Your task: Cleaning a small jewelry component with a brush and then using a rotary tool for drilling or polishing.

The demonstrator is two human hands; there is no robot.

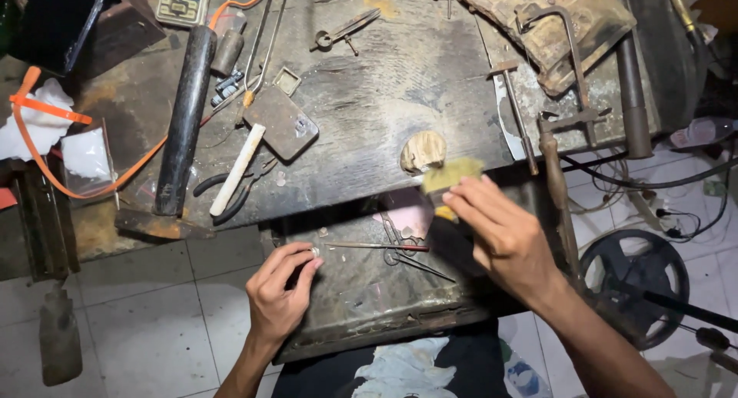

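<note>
My left hand [280, 290] pinches a small shiny metal piece [314, 251] between thumb and fingertips, over the left part of a pulled-out metal drawer [361, 298]. My right hand [500, 240] grips a dark-handled brush [450, 213] with yellowish bristles [451, 173], held over the drawer's right side just below the bench edge. Scissors [396, 248] and a thin rod [369, 246] lie in the drawer between my two hands.
The worn wooden workbench [384, 83] carries a hammer [181, 129], pliers [231, 187], a white stick [237, 170], a dark flat block [280, 123], a small scale [183, 1], a jeweller's saw frame [569, 67] and a wooden peg [423, 150]. An orange hose [46, 110] loops at left. Cables and a wheel [634, 279] lie on the floor at right.
</note>
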